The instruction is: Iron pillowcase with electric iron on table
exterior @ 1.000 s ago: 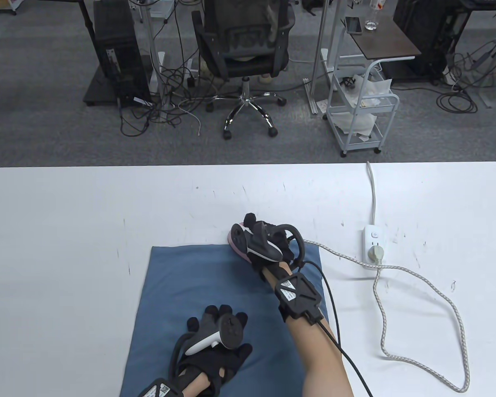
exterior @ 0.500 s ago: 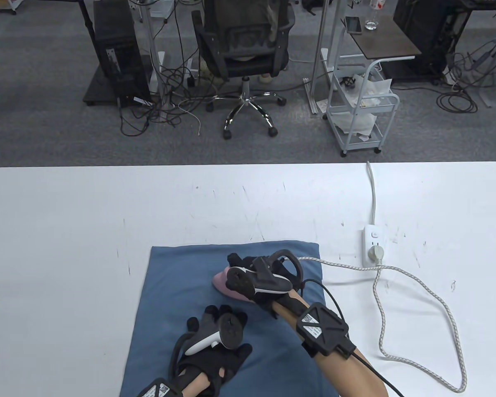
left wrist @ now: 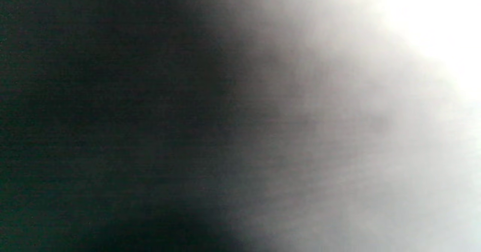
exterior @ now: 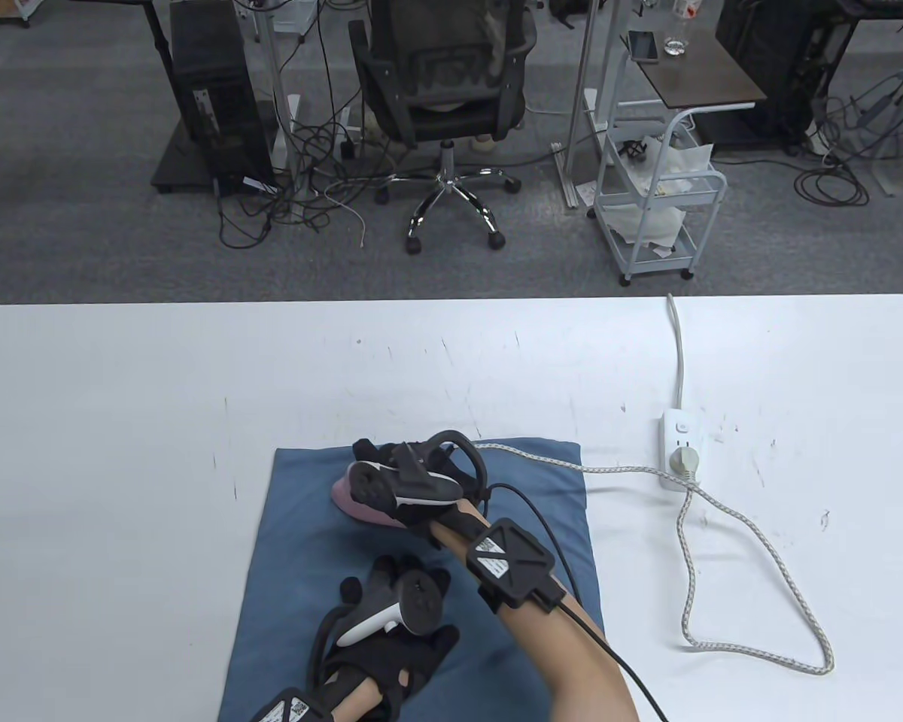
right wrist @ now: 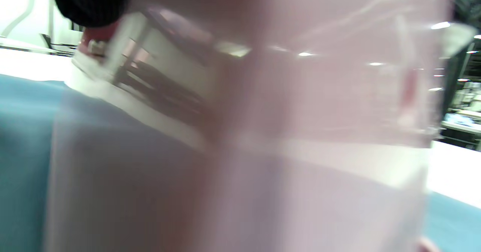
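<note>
A blue pillowcase (exterior: 308, 541) lies flat on the white table (exterior: 120, 391) near its front edge. My right hand (exterior: 414, 481) grips the handle of a pink iron (exterior: 361, 508), which rests on the upper middle of the pillowcase. The iron fills the right wrist view (right wrist: 263, 113), blurred, with blue cloth (right wrist: 22, 132) beside it. My left hand (exterior: 391, 609) rests flat, fingers spread, on the pillowcase's lower middle. The left wrist view is a dark blur and shows nothing clear.
The iron's braided cord (exterior: 692, 526) runs right across the table in a loop to a white power strip (exterior: 679, 450). Beyond the table's far edge stand an office chair (exterior: 444, 98) and a white cart (exterior: 658, 203).
My right hand has slid the iron from the pillowcase's far edge toward me, then left to the upper middle. The cord followed. My left hand has stayed put.
</note>
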`<move>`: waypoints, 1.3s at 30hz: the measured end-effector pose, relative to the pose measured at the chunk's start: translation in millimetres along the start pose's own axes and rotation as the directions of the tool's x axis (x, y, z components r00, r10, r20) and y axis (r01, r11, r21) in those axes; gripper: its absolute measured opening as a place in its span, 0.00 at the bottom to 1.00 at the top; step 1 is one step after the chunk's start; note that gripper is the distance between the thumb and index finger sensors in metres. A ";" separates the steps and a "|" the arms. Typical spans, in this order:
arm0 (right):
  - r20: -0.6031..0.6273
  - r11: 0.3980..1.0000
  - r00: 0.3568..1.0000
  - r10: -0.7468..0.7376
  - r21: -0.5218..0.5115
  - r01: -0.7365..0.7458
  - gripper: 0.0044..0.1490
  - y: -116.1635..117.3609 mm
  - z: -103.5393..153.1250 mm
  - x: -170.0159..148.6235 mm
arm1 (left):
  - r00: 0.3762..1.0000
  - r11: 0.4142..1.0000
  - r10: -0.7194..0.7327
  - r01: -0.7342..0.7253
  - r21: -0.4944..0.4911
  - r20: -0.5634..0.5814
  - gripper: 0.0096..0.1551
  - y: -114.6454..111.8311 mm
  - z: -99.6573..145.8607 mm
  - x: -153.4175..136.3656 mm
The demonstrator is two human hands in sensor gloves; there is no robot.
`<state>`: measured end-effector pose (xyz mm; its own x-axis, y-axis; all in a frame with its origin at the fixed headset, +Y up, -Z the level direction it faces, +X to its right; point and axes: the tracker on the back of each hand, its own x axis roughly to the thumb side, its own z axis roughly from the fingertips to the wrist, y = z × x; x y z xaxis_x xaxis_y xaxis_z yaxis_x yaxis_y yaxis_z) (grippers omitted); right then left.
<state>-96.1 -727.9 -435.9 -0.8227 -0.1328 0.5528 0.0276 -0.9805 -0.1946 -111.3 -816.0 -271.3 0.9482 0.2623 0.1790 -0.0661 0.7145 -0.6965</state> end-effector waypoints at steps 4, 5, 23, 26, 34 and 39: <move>-0.098 0.999 0.995 0.034 0.006 -0.033 0.45 3.7 -24.7 -0.3 | 1.000 1.000 0.000 0.000 0.000 0.000 0.45 0.0 0.0 0.0; -0.119 0.999 0.992 0.031 0.012 -0.030 0.44 4.3 -28.5 -2.2 | 1.000 1.000 0.000 0.000 0.000 0.000 0.45 0.1 0.0 0.0; -0.267 0.996 0.961 0.064 0.079 -0.044 0.45 5.6 2.3 -55.1 | 1.000 1.000 -0.001 0.001 0.001 -0.001 0.45 0.3 0.2 0.0; -0.311 0.995 0.948 0.072 0.089 -0.046 0.45 5.7 18.7 -75.7 | 1.000 1.000 -0.001 0.001 0.001 -0.001 0.45 0.3 0.1 -0.1; -0.432 0.992 0.897 0.093 0.122 -0.044 0.45 5.3 65.1 -134.2 | 1.000 1.000 -0.001 0.001 0.001 -0.001 0.45 0.7 0.0 -0.3; -0.501 0.989 0.858 0.110 0.139 -0.046 0.45 4.9 94.4 -169.9 | 1.000 1.000 -0.001 0.001 0.001 0.000 0.45 0.8 0.0 -0.3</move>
<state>97.4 -723.8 -454.3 -0.9876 -0.1497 0.0468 0.1441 -0.9839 -0.1057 -111.7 -815.5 -271.9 0.9484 0.2615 0.1791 -0.0659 0.7154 -0.6956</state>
